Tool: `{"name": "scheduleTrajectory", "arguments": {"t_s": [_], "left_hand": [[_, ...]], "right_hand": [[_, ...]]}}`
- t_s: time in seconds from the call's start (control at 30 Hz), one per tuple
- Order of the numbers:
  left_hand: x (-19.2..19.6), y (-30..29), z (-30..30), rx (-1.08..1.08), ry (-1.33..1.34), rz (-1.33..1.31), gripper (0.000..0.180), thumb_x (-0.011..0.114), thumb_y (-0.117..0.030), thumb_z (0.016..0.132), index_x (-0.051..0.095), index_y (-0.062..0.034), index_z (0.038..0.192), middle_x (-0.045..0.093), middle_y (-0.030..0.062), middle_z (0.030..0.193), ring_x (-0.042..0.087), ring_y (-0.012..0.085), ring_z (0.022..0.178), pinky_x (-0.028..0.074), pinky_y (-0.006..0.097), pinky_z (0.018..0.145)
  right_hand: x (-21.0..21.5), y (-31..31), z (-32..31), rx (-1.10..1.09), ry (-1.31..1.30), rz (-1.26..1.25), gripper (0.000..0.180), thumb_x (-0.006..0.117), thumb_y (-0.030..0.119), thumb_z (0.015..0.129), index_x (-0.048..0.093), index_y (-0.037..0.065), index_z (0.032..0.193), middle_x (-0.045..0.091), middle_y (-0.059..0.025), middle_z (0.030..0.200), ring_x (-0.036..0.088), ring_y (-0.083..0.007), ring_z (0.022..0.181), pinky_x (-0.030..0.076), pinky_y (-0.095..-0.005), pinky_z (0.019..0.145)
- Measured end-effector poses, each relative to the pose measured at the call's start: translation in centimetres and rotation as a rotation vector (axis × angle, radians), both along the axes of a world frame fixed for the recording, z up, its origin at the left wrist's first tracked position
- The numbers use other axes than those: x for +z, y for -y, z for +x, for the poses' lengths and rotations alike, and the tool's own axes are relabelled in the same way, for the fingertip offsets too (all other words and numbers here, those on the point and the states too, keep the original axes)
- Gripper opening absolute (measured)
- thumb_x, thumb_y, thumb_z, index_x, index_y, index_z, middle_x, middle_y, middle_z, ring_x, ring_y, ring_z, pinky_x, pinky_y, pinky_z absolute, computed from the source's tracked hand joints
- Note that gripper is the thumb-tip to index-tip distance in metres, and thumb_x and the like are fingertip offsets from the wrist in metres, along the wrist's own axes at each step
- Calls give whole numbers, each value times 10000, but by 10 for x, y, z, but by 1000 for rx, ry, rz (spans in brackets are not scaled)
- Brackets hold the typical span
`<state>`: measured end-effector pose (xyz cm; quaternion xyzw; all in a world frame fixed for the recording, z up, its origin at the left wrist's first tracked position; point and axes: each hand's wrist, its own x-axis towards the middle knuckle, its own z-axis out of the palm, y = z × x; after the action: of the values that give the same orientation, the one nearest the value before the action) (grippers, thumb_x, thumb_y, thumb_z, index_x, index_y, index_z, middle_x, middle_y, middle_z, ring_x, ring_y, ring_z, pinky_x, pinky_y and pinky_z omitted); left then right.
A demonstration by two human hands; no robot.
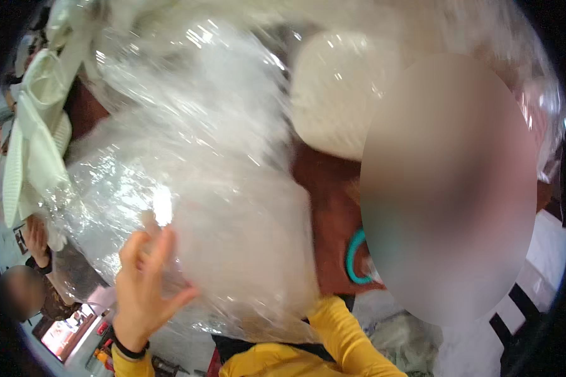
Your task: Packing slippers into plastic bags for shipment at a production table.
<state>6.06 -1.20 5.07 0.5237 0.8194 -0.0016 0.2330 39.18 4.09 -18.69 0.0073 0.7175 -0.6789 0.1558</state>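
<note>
A big clear plastic bag [220,188] stuffed with white foam ware fills most of the view, very close to the camera. My left hand [143,286] rises from the lower edge, with a yellow cuff and a black wristband. Its fingers are spread and lie flat against the bag's lower left side, gripping nothing. A rounded white foam container [333,94] shows through the plastic at upper centre. My right hand is out of sight.
A person in a yellow top [339,336] with a teal hoop earring [353,257] stands right beside the bag. White plates [34,144] hang stacked at the left. Another person's raised hand [36,239] shows lower left. A white surface with black stripes [516,314] lies lower right.
</note>
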Motion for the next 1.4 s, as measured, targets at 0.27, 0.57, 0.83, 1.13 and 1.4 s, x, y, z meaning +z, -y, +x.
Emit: {"name": "scheduleTrajectory", "arguments": {"t_s": [0.27, 0.57, 0.83, 1.13, 1.4], "left_hand": [[-29, 16, 12, -45, 38, 258, 750, 640, -462, 875, 405, -115, 1497, 382, 197, 1472, 469, 365, 1232, 446, 458, 989], [-6, 5, 17, -103, -106, 266, 735, 629, -496, 852, 456, -136, 1469, 451, 111, 1375, 516, 250, 931, 484, 339, 800], [-24, 14, 41, -97, -209, 217, 654, 582, -574, 872, 530, -221, 1420, 499, 55, 1281, 539, 255, 984, 490, 390, 849], [-5, 3, 34, -19, -13, 125, 744, 661, -519, 843, 458, -146, 1454, 479, 128, 1282, 567, 331, 990, 518, 436, 838], [-1, 15, 36, 5, -13, 217, 762, 704, -432, 840, 418, -144, 1485, 436, 155, 1337, 528, 346, 1116, 485, 441, 924]], "right_hand": [[-45, -46, -267, 177, -427, 280, 336, 578, 317, 916, 648, 40, 1094, 662, -208, 1010, 612, -380, 927, 483, -462, 833], [-58, -91, -366, 341, -547, 372, 338, 584, 303, 917, 638, 43, 1125, 651, -199, 1058, 599, -362, 977, 471, -450, 870], [-56, -136, -358, 180, -595, 362, 343, 589, 292, 917, 629, 45, 1152, 641, -191, 1100, 587, -346, 1022, 460, -439, 902], [-59, -128, -330, 49, -625, 386, 353, 596, 278, 918, 619, 47, 1184, 631, -182, 1148, 574, -329, 1073, 448, -427, 939], [-51, -111, -303, -15, -643, 538, 365, 601, 267, 918, 610, 49, 1211, 621, -174, 1191, 562, -313, 1117, 437, -416, 972]]}}
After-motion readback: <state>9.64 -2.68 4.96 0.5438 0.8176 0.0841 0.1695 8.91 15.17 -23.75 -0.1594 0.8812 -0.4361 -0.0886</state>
